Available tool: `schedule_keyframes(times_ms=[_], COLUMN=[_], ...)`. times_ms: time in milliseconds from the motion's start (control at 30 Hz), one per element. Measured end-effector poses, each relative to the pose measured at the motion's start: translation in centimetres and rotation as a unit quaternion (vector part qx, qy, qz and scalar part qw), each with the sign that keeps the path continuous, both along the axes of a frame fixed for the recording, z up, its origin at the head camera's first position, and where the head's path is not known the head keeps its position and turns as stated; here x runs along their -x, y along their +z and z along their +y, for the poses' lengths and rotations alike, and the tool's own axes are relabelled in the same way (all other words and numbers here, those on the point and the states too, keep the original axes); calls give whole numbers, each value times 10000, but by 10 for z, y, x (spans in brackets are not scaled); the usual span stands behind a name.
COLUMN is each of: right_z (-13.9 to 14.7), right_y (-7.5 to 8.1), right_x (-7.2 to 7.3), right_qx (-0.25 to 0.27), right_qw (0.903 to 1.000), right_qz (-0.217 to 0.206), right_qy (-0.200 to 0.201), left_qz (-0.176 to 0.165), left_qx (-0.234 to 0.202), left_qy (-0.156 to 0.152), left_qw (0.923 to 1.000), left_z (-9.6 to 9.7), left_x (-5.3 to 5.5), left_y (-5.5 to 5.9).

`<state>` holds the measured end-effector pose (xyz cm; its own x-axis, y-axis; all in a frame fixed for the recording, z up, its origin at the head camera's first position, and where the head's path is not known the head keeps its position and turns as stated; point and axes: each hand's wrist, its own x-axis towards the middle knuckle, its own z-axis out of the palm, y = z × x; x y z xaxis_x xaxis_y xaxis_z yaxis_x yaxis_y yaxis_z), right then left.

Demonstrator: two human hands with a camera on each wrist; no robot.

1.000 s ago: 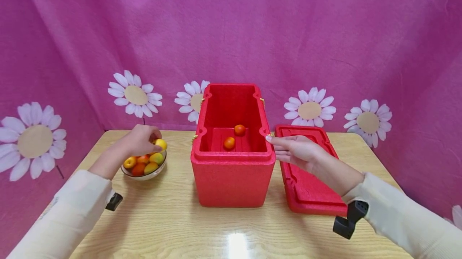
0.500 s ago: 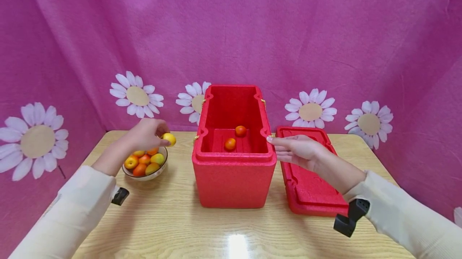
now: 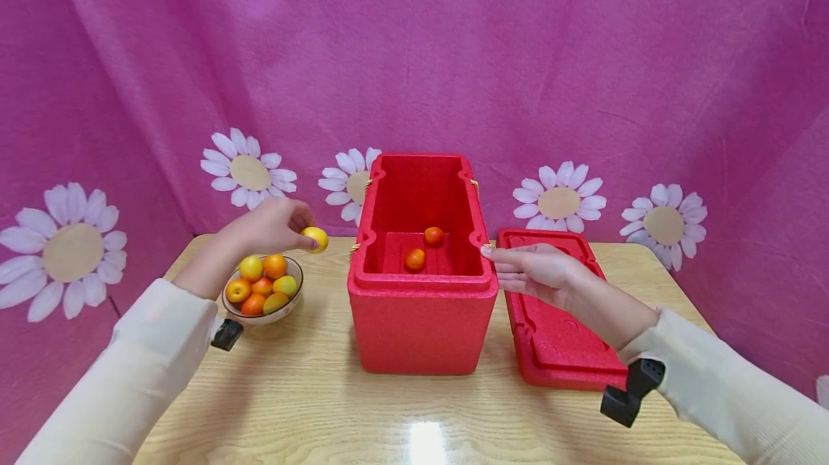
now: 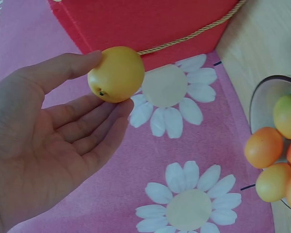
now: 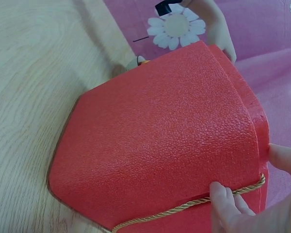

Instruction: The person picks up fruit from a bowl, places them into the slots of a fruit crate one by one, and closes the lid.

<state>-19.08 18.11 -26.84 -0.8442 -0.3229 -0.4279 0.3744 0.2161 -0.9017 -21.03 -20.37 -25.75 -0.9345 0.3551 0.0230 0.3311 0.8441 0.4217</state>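
My left hand [image 3: 272, 224] pinches a round yellow fruit [image 3: 315, 239] between thumb and fingertips, raised to the right of a patterned bowl [image 3: 264, 319]. In the left wrist view a small dark stem spot shows on the yellow fruit [image 4: 117, 73]. Several orange, yellow and greenish fruits [image 3: 254, 304] fill the bowl. At the middle stands an uncovered red foam box [image 3: 421, 328] with two orange-red fruits [image 3: 415, 259] on its floor. My right hand [image 3: 537, 269] touches its right side: thumb on the rim, straight fingers [image 5: 223, 199] against the outer wall by a gold rope [image 5: 174, 210].
A red lid [image 3: 570, 342] lies on the wooden table [image 3: 291, 407], right of the box and partly under my right forearm in the head view. Behind hangs a magenta cloth [image 3: 414, 55] printed with white flowers. Black wrist cameras [image 3: 624, 396] hang at both cuffs.
My left hand has lifted the yellow fruit out of the bowl and carried it up and right toward the box, uncovering the fruits below. The right hand keeps its place at the rim.
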Motion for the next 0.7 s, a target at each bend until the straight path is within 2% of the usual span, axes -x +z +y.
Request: schedule_keyframes(times_ms=[200,433,567,700], right_z=[0,0,1,2], right_y=[-2,-4,-3,-3], right_x=[0,0,0,0], right_qx=[90,69,60,91], right_qw=[10000,10000,10000,10000], right_qz=[4,12,26,32], right_qy=[-30,-47,-29,5], left_qz=[20,-344,-364,-220], left_qx=[-54,-3,-37,-169], left_qy=[-107,47,190,310], left_qw=[9999,9994,9991,9991], left_z=[-1,-1,3,9], left_x=[4,7,10,13], left_y=[7,19,28,36])
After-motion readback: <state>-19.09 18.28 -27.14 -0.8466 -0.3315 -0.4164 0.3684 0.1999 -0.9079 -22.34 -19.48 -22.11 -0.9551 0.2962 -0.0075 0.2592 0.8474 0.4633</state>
